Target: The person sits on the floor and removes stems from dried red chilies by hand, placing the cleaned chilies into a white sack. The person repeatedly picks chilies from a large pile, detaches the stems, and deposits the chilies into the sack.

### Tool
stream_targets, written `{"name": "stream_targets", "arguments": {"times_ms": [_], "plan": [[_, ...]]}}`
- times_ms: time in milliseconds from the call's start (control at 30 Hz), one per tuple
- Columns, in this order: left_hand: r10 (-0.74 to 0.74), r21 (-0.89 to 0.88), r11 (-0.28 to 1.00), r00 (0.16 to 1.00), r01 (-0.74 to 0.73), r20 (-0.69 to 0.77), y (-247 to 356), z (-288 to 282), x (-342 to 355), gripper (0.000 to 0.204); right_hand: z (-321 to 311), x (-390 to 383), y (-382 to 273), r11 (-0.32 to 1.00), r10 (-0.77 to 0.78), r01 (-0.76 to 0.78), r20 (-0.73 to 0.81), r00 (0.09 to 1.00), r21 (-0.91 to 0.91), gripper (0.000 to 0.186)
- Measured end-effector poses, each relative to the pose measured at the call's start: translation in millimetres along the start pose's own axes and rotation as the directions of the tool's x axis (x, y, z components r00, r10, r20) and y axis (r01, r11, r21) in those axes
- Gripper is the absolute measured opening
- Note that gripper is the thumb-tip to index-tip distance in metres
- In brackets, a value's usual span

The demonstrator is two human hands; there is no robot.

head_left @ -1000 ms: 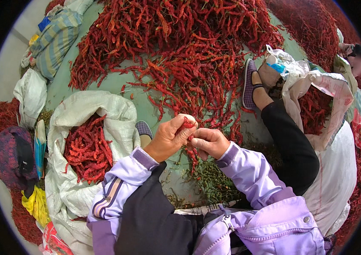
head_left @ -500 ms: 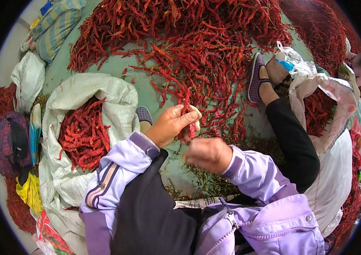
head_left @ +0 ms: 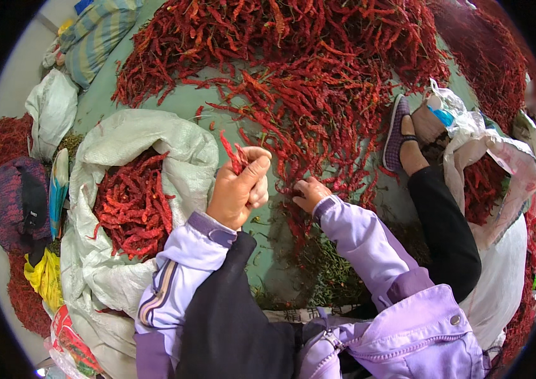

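Note:
Red chillies point(head_left: 225, 145) poke up from my left hand point(head_left: 239, 189), whose fingers are closed around them, just right of the white woven sack point(head_left: 154, 126) full of chillies. Lower and to the right, my right hand point(head_left: 309, 194) rests among loose chillies point(head_left: 318, 132) on the pale green ground sheet, its fingers loosely bent and apart, the tips partly hidden. A large heap of chillies point(head_left: 280, 25) spreads beyond both hands. Dark green bits point(head_left: 337, 278) lie between my legs, below my right hand.
My slippered foot point(head_left: 394, 136) and bent leg are at right, beside another sack point(head_left: 495, 284) with chillies. At left are a patterned backpack point(head_left: 15, 202), a yellow bag point(head_left: 44, 281) and a striped sack point(head_left: 91, 50). More chilli heaps point(head_left: 482, 44) line both sides.
My hands have separated: the left has shifted leftward with chillies upright in it, while the right has moved away from it, forward onto the loose chillies.

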State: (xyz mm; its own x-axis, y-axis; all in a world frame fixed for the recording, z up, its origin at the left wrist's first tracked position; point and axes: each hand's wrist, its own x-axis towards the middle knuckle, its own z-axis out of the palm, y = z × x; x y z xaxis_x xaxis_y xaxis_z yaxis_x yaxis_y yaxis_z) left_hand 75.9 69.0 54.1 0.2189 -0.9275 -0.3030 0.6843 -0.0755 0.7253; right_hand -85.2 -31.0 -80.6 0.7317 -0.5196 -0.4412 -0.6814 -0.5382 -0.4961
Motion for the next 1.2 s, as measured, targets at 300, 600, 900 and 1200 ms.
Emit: {"name": "stream_targets", "arguments": {"times_ms": [300,600,900,1200], "plan": [[-0.079,0.41,0.909,0.997,0.079,-0.017,-19.3,12.1,7.0,0.009,-53.7,-57.2,2.9,-0.046,0.189,0.149,-0.138,0.972,0.988,0.007],[-0.025,0.846,0.343,0.896,-0.408,0.443,-32.4,7.0,7.5,0.02,-51.9,-76.4,-32.3,-0.229,0.135,0.256,-0.229,0.964,0.939,0.007],[-0.101,0.721,0.277,0.727,-0.635,0.68,-19.3,57.2,-19.1,0.012,-60.5,-125.8,-26.7,-0.411,0.025,0.105,-0.103,0.994,0.906,0.007],[-0.259,0.584,0.411,0.525,-0.7,0.811,1.2,105.6,-40.4,0.011,-72.3,-179.1,-36.3,-0.451,-0.07,0.074,-0.118,0.991,0.889,0.006]]}}
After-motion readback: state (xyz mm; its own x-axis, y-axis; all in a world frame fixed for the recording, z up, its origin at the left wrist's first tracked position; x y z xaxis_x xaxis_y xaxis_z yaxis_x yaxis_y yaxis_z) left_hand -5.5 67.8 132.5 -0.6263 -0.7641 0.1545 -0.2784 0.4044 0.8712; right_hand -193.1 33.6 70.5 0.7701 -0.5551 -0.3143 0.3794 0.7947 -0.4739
